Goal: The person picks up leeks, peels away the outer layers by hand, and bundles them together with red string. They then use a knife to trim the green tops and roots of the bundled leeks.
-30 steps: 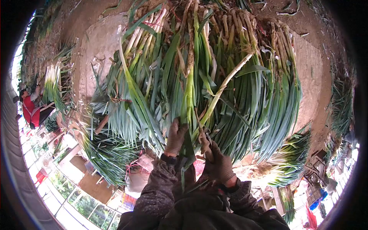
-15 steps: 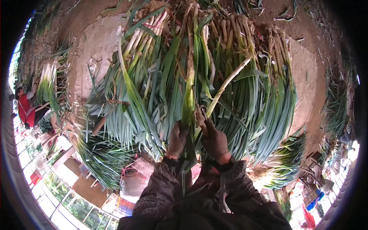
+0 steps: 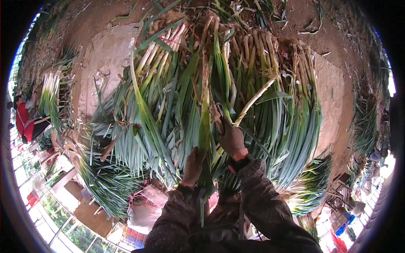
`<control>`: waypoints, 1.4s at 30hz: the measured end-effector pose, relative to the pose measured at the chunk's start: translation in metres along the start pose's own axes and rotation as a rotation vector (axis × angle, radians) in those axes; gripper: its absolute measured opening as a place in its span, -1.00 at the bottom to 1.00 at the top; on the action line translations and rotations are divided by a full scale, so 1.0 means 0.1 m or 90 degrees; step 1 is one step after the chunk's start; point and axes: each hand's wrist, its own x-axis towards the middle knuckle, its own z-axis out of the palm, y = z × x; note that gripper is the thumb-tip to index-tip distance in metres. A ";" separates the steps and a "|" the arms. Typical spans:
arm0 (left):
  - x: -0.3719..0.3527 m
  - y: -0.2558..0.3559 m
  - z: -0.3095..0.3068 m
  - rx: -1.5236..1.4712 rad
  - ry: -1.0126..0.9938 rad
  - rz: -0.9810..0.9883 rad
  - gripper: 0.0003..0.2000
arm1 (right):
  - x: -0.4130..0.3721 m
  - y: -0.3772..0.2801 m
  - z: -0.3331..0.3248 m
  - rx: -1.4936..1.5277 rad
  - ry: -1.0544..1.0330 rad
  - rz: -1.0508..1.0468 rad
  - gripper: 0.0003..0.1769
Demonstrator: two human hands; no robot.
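My left hand (image 3: 193,167), in a grey-brown knit glove, is closed around the leafy lower part of a long leek (image 3: 205,122). The leek lies lengthwise over the heap, its roots pointing away from me. My right hand (image 3: 231,137), also gloved, is beside the same stalk, higher up. Its fingers are closed around something small with a brownish part and a dark, metal-like bit, which I cannot make out. To the right of that hand, a loose pale-stemmed leek (image 3: 256,98) slants across the pile. Under both hands spreads a broad pile of leeks (image 3: 291,122).
Another leek pile (image 3: 109,177) lies at lower left, and a further bunch (image 3: 310,185) at lower right. A person in red (image 3: 26,120) is at the far left beside an upright bunch (image 3: 50,92). Brown sheeting (image 3: 103,55) covers the ground behind.
My right hand has moved up along the stalk, away from my body. My left hand keeps its grip, now slightly lower in view. The whole view has shifted a little.
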 end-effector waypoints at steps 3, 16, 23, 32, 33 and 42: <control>0.00 0.11 -0.04 -0.038 0.011 -0.075 -0.74 | 0.23 0.02 0.03 -0.054 -0.020 -0.017 -0.12; 0.04 -0.41 -0.25 0.284 -0.149 -0.004 -0.54 | 1.05 -0.13 0.07 -0.049 0.050 -0.063 -0.38; 0.07 -0.27 -0.27 0.197 -0.127 -0.077 -0.59 | 1.60 -0.35 -0.03 -0.050 0.027 -0.052 -0.60; -0.07 -0.10 -0.29 -0.217 -0.056 -0.179 -0.49 | 0.41 -0.13 -0.12 0.056 -0.001 -0.101 -0.40; -0.10 -0.15 -0.27 -0.279 -0.049 -0.185 -0.45 | 0.06 -0.07 -0.12 0.052 -0.021 -0.091 -0.36; -0.12 0.05 -0.34 -0.373 -0.206 -0.150 -0.30 | -1.68 -0.10 -0.54 0.022 -0.213 0.047 -0.20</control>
